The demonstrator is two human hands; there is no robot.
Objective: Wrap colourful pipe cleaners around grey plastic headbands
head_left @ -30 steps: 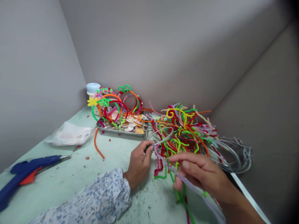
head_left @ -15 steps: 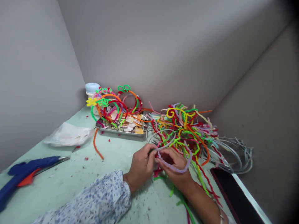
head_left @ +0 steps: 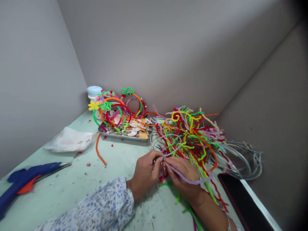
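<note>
Near the middle of the table, my left hand [head_left: 145, 175] pinches the end of a thin grey wire hoop [head_left: 179, 145], whose loop rises behind the fingers. My right hand [head_left: 184, 176] is closed, its fingertips against the left ones, on a lilac pipe cleaner [head_left: 192, 182]. That pipe cleaner runs from the fingertips across the back of my right hand, its free end pointing right. Crimson pipe cleaner pieces [head_left: 162, 176] show below the fingertips. The exact joint between wire and pipe cleaner is hidden by the fingers.
A metal tray [head_left: 125, 137] holds shells and colourful pipe cleaner hoops. Blue pliers [head_left: 31, 175] and a white plastic bag [head_left: 71, 140] lie left. Tangled pipe cleaners [head_left: 190, 138], coiled grey wire [head_left: 243, 160] and a dark phone-like slab [head_left: 243, 202] lie right.
The lilac pipe cleaner, curved upward before, now stretches out low to the right. My right hand has turned slightly, with its back more upward. My left hand has hardly moved.
</note>
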